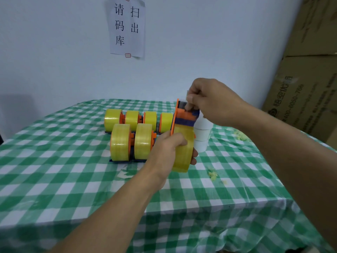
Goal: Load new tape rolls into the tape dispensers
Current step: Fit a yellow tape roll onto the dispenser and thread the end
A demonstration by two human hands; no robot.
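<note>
Up above the green-and-white checked tablecloth (54,172), the left hand (167,150) holds a yellow tape roll (183,152) seated in an orange-and-blue tape dispenser (184,119), lifted clear of the cloth. Its fingers are curled around the roll's outer face with the thumb tip showing at the right edge — a firm wrap rather than a spread grip. The right hand (209,99) comes in from the upper right, its thumb and forefinger pressed together at the top front of the dispenser, pinching what looks like the clear free end of the tape near the blade end; the strip itself is too faint to be sure of. Behind and to the left, six loaded dispensers stand on the table in two rows: a back row of four (138,119) and a front pair (133,143), all carrying yellow rolls and sitting close together. Just behind the held dispenser rises a stack of white rolls (202,136), partly hidden by it. Small yellowish scraps (212,174) lie on the cloth to the right. A paper notice (127,26) hangs on the wall, and cardboard boxes (306,79) lean at the right — well apart from the hands.
</note>
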